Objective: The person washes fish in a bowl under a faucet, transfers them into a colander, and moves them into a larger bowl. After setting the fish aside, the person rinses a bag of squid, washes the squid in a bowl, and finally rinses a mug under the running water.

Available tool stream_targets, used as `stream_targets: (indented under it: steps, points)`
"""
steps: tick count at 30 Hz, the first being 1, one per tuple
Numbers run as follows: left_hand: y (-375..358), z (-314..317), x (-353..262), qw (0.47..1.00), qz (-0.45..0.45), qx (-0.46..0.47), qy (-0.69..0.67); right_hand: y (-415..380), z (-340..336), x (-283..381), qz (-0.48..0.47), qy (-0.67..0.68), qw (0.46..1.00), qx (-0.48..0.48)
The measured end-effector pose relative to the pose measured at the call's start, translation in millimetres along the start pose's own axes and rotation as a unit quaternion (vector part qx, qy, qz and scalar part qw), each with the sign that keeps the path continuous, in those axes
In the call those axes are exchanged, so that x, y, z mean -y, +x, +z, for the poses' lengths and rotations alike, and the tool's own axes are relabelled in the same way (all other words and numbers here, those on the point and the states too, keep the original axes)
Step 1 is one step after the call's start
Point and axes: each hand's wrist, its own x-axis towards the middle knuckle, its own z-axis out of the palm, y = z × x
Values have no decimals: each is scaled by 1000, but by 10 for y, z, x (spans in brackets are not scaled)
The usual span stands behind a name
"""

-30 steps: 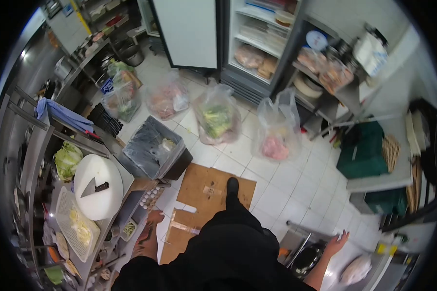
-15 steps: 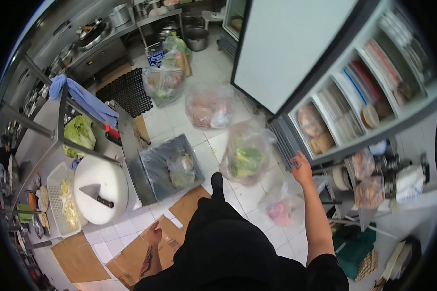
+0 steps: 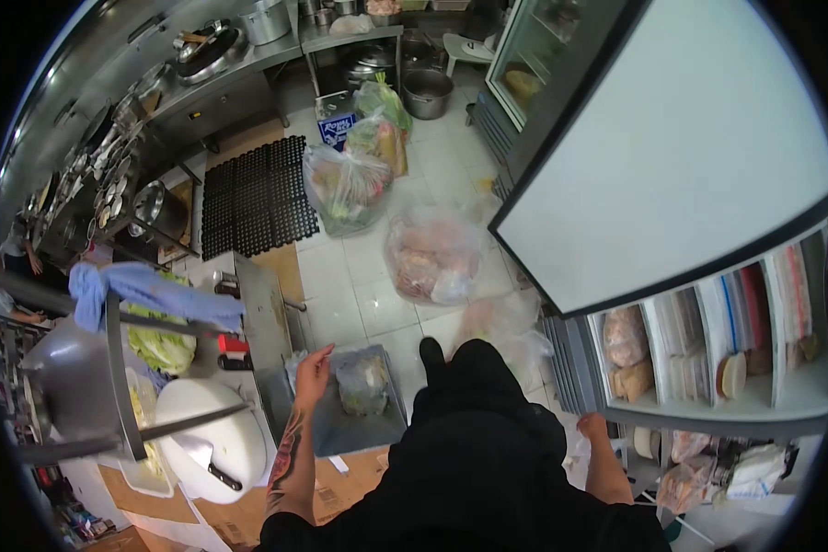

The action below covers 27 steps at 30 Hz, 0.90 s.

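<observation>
My left hand (image 3: 312, 375) hangs over the left rim of a grey plastic bin (image 3: 397, 419), with fingers stretched out and nothing in it. Inside that bin lies a clear plastic bag (image 3: 362, 383) with pale contents. Low on the right, my right hand (image 3: 593, 426) is loosely curled beside the fridge base, and I see nothing in its fingers. Ahead of my feet, a blurred clear bag (image 3: 501, 322) rests on the floor, partly hidden by my leg. Beyond it sits another clear bag (image 3: 434, 256) with pinkish-brown contents.
An open fridge door (image 3: 672, 147) stands at right, with packed shelves (image 3: 699, 340) behind it. At left, a steel counter holds a white cutting board (image 3: 235, 442), a cleaver (image 3: 207, 460) and lettuce (image 3: 163, 340). Vegetable bags (image 3: 345, 189) and a black mat (image 3: 256, 195) lie ahead.
My view has moved forward and turned left. My left hand has come up beside the bin; my right hand has dropped back and its spread fingers have curled.
</observation>
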Motion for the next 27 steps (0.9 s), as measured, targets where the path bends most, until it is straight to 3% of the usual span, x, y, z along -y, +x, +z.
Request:
stream_targets:
  steps: [3,5,7,9,10,11,13,14,15,16,17,18,19,20,22,23,24,25,27]
  points:
    - [644,52,95,999,-1,-47,-8,587,-491,567,-63,112,992,14]
    - [957,271,502,997,-14,-79,-13,1316,-676,1184,-113,99,988,-30]
    - [1109,336,486,994,-59,-94,20,1853,-1156,2047,-233,175,956,-17]
    - [1088,573,1019,978,-191,-71,51,2180,-1803,3065,-314,100,944,-19]
    - [971,760,1481,978,-186,-73,57,2646,-1731,3372,-413,61,907,-44]
    - [877,886,1765,978,-183,-71,63,2669,-2142,3831,-432,91,897,-23]
    - [864,822,1274,931,-363,37,15,2562,-2980,4913,-448,178,876,21]
    - [757,979,1557,961,-263,14,82,2597,-3244,5294,-445,233,863,45]
    - [784,984,1352,960,-270,5,78,2631,-3472,5617,-450,230,862,42]
    - [869,1011,1263,924,-379,40,1,2679,-3680,5932,-456,272,847,44]
    - [718,1416,2335,927,-358,-1,-116,2785,-3831,6192,-459,314,830,46]
    - [782,1370,2132,882,-362,2,-300,2962,-3930,6391,-461,314,829,45]
    - [905,1231,1698,937,-248,14,-244,3140,-3985,6540,-469,299,830,44]
    - [1125,1220,1603,937,-249,17,-243,3323,-4026,6677,-475,285,832,43]
    - [1440,1400,1988,918,-381,98,-44,3860,-3894,6764,-447,259,856,22]
    - [1777,1396,2272,904,-371,188,100,4140,-3790,6748,-422,232,877,3]
    - [2224,1208,2466,903,-368,193,104,4323,-3730,6717,-391,215,895,-20]
    - [2634,1010,2586,932,-310,176,57,4565,-3549,6540,-358,195,912,-40]
    - [3489,636,2767,972,-188,131,-44,5241,-2969,6055,-369,5,928,-52]
